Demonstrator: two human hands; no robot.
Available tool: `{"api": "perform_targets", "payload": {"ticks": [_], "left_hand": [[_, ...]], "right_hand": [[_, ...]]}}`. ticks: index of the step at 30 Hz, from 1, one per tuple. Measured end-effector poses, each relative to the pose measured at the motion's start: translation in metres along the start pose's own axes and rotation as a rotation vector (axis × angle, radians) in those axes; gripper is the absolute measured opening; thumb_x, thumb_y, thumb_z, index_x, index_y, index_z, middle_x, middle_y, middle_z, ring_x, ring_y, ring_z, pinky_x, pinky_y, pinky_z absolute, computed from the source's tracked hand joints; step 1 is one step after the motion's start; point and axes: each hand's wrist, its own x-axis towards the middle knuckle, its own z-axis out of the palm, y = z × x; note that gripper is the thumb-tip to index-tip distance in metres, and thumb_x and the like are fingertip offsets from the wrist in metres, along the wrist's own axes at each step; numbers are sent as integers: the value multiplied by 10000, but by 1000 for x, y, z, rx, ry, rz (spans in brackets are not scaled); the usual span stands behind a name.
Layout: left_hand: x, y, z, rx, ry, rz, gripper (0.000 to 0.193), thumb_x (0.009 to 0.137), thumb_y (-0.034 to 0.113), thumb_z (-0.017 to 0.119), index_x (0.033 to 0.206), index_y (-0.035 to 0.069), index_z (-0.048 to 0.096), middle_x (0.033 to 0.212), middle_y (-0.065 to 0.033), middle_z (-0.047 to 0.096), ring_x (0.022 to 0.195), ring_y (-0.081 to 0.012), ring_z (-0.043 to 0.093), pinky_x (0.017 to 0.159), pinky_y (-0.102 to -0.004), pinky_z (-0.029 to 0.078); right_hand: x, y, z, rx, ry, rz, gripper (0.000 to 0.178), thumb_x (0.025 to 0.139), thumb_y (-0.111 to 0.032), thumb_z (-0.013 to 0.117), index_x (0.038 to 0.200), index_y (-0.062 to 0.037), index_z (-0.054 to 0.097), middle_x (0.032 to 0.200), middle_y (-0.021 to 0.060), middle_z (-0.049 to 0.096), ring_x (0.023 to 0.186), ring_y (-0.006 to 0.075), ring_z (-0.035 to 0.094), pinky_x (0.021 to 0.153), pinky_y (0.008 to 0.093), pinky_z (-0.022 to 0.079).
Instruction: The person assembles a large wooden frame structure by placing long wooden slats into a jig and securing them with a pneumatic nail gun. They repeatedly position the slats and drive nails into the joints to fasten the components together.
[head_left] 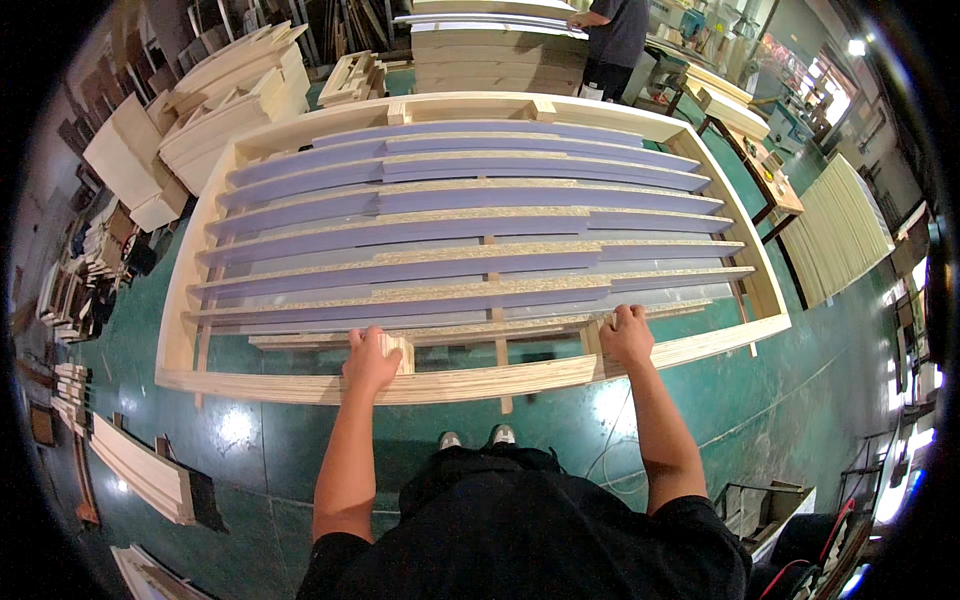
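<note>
A large plywood frame lies in front of me, holding several long strips with lilac-grey faces and chipboard-like edges. Just inside its near rail, my left hand is closed on a short wooden block, with the fingers curled over its left side. Farther right, my right hand is closed at the top of a second wooden block, and its fingertips are partly hidden. Beyond both hands, a narrow strip runs along the near rail.
At the far side a person stands by a tall stack of boards. Pale wooden parts are piled at back left. A workbench and a stack of panels stand to the right. Timber lies on the green floor.
</note>
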Motion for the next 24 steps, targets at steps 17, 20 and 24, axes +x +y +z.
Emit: {"api": "perform_targets", "payload": {"ticks": [17,20,24], "left_hand": [[-4,-6,9,-47,101,57,553,874,420,723,1334,155,570,1421,-128,469,1209,-381,614,934,-545,532],[-2,-10,12,-49,129,69,545,869,414,723,1327,157,576,1413,-128,482,1202,-379,620,931,-541,535],[-5,-2,7,-43,128,62,535,866,408,726,1317,159,581,1392,-125,498,1191,-373,627,929,-538,537]], "right_hand": [[0,4,7,39,69,-17,378,822,-301,691,1143,-108,643,1331,173,570,1140,424,636,923,546,549],[2,4,7,35,48,0,378,824,-303,690,1148,-114,641,1326,170,574,1150,423,635,921,546,551],[2,6,7,33,50,4,370,831,-300,690,1148,-116,638,1319,170,577,1129,432,643,909,551,554]]}}
